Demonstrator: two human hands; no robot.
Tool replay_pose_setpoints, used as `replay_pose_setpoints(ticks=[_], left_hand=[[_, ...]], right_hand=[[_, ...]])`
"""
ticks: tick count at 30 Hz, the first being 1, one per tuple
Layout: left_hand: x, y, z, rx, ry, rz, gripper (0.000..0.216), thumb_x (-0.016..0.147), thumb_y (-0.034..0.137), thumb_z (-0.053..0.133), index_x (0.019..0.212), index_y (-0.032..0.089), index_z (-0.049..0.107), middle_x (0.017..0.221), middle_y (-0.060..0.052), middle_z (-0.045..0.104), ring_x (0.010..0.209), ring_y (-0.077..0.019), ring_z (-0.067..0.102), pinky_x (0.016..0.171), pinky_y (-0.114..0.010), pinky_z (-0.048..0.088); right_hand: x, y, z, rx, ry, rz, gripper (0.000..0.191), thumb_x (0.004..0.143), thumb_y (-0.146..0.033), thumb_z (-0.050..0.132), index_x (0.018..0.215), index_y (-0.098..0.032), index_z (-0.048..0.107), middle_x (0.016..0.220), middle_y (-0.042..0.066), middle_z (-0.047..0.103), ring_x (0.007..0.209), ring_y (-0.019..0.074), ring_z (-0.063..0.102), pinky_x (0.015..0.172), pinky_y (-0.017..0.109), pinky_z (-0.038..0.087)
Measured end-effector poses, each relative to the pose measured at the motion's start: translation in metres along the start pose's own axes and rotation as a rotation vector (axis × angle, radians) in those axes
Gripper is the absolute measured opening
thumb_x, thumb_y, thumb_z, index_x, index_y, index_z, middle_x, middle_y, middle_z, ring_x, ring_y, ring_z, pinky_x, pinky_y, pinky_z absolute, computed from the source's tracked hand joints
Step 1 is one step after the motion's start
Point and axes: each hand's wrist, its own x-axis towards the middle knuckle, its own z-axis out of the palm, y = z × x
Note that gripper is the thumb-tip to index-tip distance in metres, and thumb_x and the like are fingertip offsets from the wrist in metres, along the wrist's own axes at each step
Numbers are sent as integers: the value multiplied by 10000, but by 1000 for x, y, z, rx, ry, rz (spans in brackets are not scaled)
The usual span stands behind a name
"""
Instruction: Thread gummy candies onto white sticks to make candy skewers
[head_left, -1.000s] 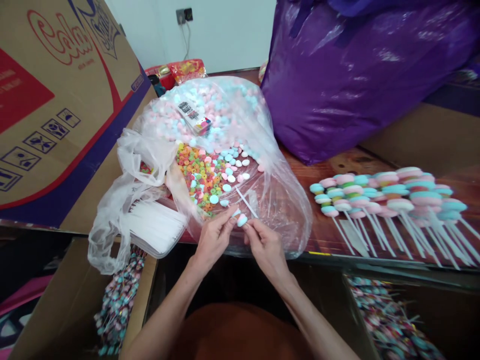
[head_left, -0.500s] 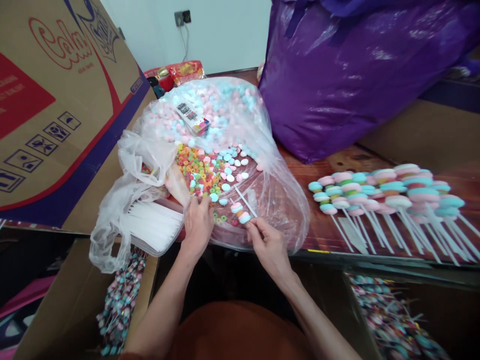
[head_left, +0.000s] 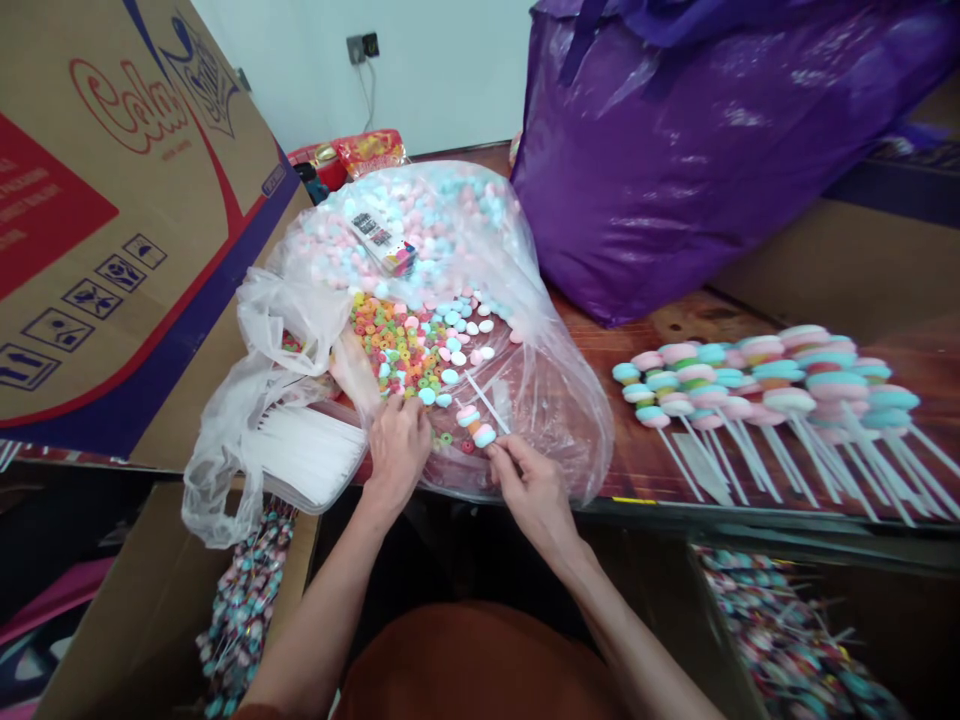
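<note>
My right hand (head_left: 531,487) pinches the stick of a small marshmallow skewer (head_left: 475,425), threaded with pink and light-blue marshmallows and an orange piece between them. The stick itself is mostly hidden by my fingers. Bent and slightly apart, the fingers of my left hand (head_left: 399,445) rest at the near edge of a pile of ring-shaped gummies (head_left: 401,345); no held thing shows, and the fingertips are partly hidden. Light-blue marshmallows (head_left: 427,396) lie just beside that hand. Two loose white sticks (head_left: 487,402) lie on the clear plastic bag (head_left: 559,430) beyond my right hand.
Finished marshmallow skewers (head_left: 787,385) lie in rows at the right. A tub of white sticks (head_left: 307,450) stands at the left by a carton (head_left: 172,330). Behind are a marshmallow bag (head_left: 450,220) and a purple bag (head_left: 675,170). Open boxes of skewers (head_left: 247,610) sit below.
My left hand's fingers have spread and shifted slightly over the gummies' near edge. My right hand still holds the skewer, almost in place. The view has shifted slightly.
</note>
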Motion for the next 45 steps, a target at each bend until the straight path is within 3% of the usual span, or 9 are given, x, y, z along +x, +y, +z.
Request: replay_pose_setpoints(ticks=[5, 9, 12, 16, 19, 22, 29, 34, 45], left_hand=[[-2, -2, -1, 1, -4, 98, 202, 920, 169, 504, 1015, 200, 680, 988, -113, 649, 957, -261, 588, 821, -360, 462], [2, -5, -2, -151, -37, 67, 160, 887, 149, 550, 923, 194, 699, 940, -98, 657, 916, -247, 601, 824, -366, 477], [4, -8, 1, -539, 7, -6, 135, 870, 168, 585, 913, 184, 711, 917, -69, 689, 871, -207, 630, 824, -343, 500], [3, -5, 6, -1209, -80, -148, 211, 817, 314, 694, 956, 159, 732, 897, -48, 740, 804, -174, 674, 760, -304, 547], [2, -3, 7, -1406, -100, -237, 303, 726, 360, 790, 951, 161, 752, 869, -36, 758, 790, -167, 687, 763, -299, 563], [3, -5, 8, -1409, -76, -239, 287, 704, 348, 812, 921, 166, 763, 852, -30, 757, 774, -152, 682, 777, -292, 561], [1, -10, 5, -1175, -47, -21, 167, 798, 276, 717, 924, 200, 795, 1015, -61, 772, 961, -195, 701, 910, -324, 548], [0, -14, 5, -1241, -119, -122, 221, 821, 292, 698, 997, 191, 788, 1029, -59, 784, 978, -210, 711, 963, -359, 532], [-3, -14, 2, -1484, -315, -280, 373, 640, 339, 875, 941, 150, 761, 838, -38, 761, 772, -138, 679, 767, -254, 529]], right_hand=[[0, 1, 0, -23, -5, -21, 287, 963, -352, 480, 739, -200, 575, 563, -47, 507, 507, 109, 467, 543, 231, 360], [0, 2, 0, -27, -3, -20, 285, 961, -351, 480, 744, -199, 584, 562, -42, 515, 511, 113, 472, 538, 230, 362], [0, 0, -1, -12, -22, -23, 281, 959, -343, 481, 739, -200, 581, 560, -44, 507, 511, 112, 476, 535, 227, 365], [-1, -4, -2, -5, -48, -65, 300, 957, -336, 491, 696, -202, 553, 563, -45, 492, 513, 110, 463, 549, 234, 362], [-2, -5, -3, -12, -60, -87, 312, 963, -334, 486, 686, -204, 546, 566, -43, 484, 521, 112, 456, 555, 235, 360], [-2, -7, -4, -54, -92, -115, 289, 959, -316, 478, 709, -205, 574, 572, -39, 489, 531, 117, 458, 553, 234, 360], [0, -7, -5, -129, -91, -111, 275, 951, -295, 467, 713, -208, 573, 566, -41, 482, 523, 118, 445, 554, 239, 352], [-1, -6, -6, -114, -96, -114, 275, 954, -302, 471, 720, -202, 577, 576, -38, 488, 531, 118, 454, 559, 240, 356], [-5, -1, -3, -134, -87, -224, 235, 972, -242, 465, 780, -198, 593, 625, -24, 526, 563, 124, 499, 587, 247, 372]])
